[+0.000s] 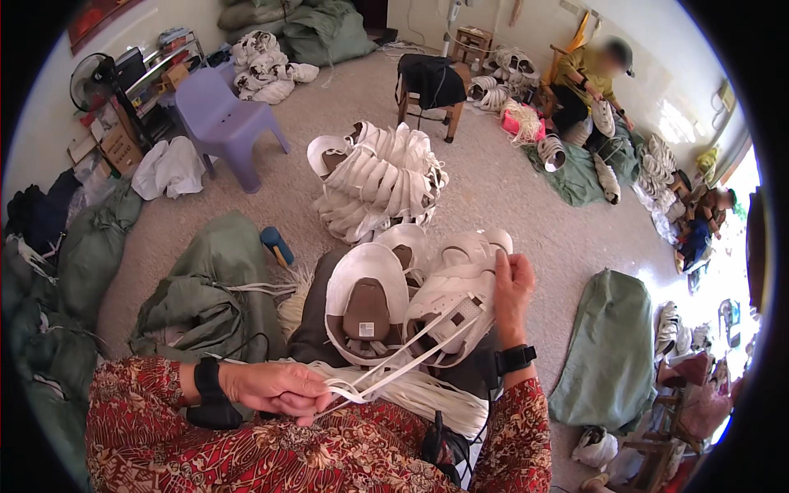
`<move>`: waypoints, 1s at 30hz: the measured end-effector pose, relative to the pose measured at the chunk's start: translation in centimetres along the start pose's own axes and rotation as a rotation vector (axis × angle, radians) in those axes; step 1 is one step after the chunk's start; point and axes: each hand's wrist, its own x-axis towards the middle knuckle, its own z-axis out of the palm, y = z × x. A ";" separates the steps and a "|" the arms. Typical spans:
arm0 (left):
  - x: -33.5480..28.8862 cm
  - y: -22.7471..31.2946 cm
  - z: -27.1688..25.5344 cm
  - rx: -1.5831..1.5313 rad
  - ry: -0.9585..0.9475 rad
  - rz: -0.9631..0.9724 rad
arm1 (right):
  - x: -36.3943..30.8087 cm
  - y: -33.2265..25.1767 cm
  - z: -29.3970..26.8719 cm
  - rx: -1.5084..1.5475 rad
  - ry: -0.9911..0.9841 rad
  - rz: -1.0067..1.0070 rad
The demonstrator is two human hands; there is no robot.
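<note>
My left hand (279, 388) is closed round looped cream shoelaces (404, 361) above my lap. The laces run from it up to the eyelets of a white shoe (450, 316) resting on my knees. My right hand (514, 289) pinches the shoe's far right edge, thumb on top; whether a lace is also between its fingers, I cannot tell. Beside that shoe, on the left, lies another white shoe (366, 308) with a brown insole. Part of a further white shoe (404, 245) shows behind them. Loose cream laces (436, 403) lie in a thick bundle across my lap.
A tall pile of white shoes (382, 181) stands on the floor ahead. Green sacks (222, 263) lie at left, another green sack (604, 345) at right. A purple chair (226, 123) stands far left. At far right a seated person (588, 78) handles a shoe.
</note>
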 end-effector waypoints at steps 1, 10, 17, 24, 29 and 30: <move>0.0 -0.4 -0.1 -0.062 -0.025 0.014 | 0.3 -0.4 0.2 0.001 -0.002 -0.001; 1.5 -1.8 0.1 -0.002 -0.166 -0.016 | 1.4 -1.6 1.9 -0.154 -0.126 -0.108; 1.6 -0.8 1.0 0.001 -0.268 -0.053 | 1.1 -1.1 1.2 -0.206 -0.190 -0.198; 0.7 6.5 7.6 0.522 -0.428 0.113 | -2.0 -0.1 -3.1 0.041 -0.035 -0.113; 1.7 9.3 10.9 0.609 -0.705 0.419 | -9.0 0.7 -7.6 0.042 -0.053 0.100; 1.9 9.6 11.4 0.608 -0.705 0.420 | -10.3 0.4 -7.6 0.019 -0.114 0.118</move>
